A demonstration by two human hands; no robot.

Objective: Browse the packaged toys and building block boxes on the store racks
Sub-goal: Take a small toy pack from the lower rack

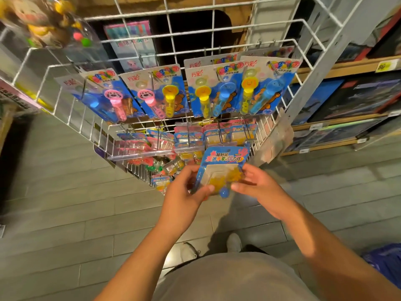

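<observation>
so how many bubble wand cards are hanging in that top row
5 front cards on the wire rack, left to right: first, second, third, fourth, plus a blurred one at far left. More hang hidden behind.

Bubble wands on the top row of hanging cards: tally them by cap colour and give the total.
Blue wands: 3
Pink wands: 2
Yellow wands: 3
Total: 8
Not counted: the toy card held by the left hand and right hand.
</observation>
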